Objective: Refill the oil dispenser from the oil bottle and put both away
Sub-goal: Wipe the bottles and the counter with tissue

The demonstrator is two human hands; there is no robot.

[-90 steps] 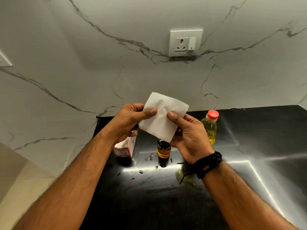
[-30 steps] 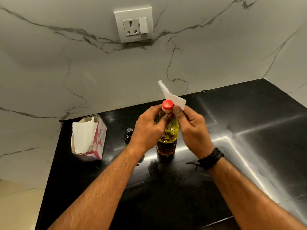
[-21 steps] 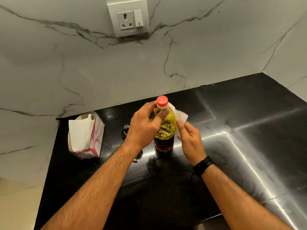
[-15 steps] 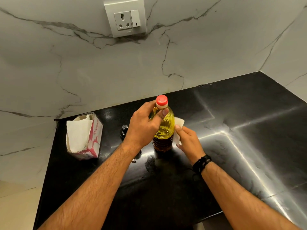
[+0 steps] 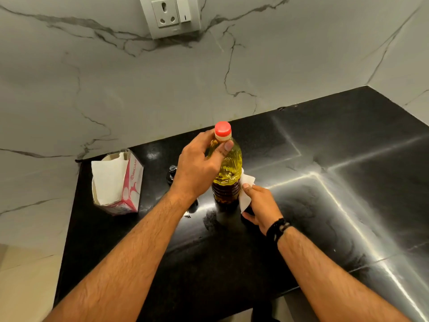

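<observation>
The oil bottle (image 5: 228,168), clear plastic with yellow oil and a red cap, stands upright on the black counter (image 5: 325,205). My left hand (image 5: 197,166) grips its neck and shoulder just below the cap. My right hand (image 5: 261,206) holds a folded white tissue (image 5: 246,194) against the bottle's lower right side. The dark oil dispenser (image 5: 171,175) stands behind my left hand; only its top and part of its body show.
An open pink-and-white tissue box (image 5: 117,182) sits at the counter's left end near the marble wall. A wall socket (image 5: 169,16) is above. A few drops lie on the counter near the dispenser (image 5: 186,214). The counter's front edge is close below my arms.
Earlier both hands held the tissue up in front of me. My left hand then took the bottle's neck, and my right hand moved the tissue down from the cap to the bottle's lower side.
</observation>
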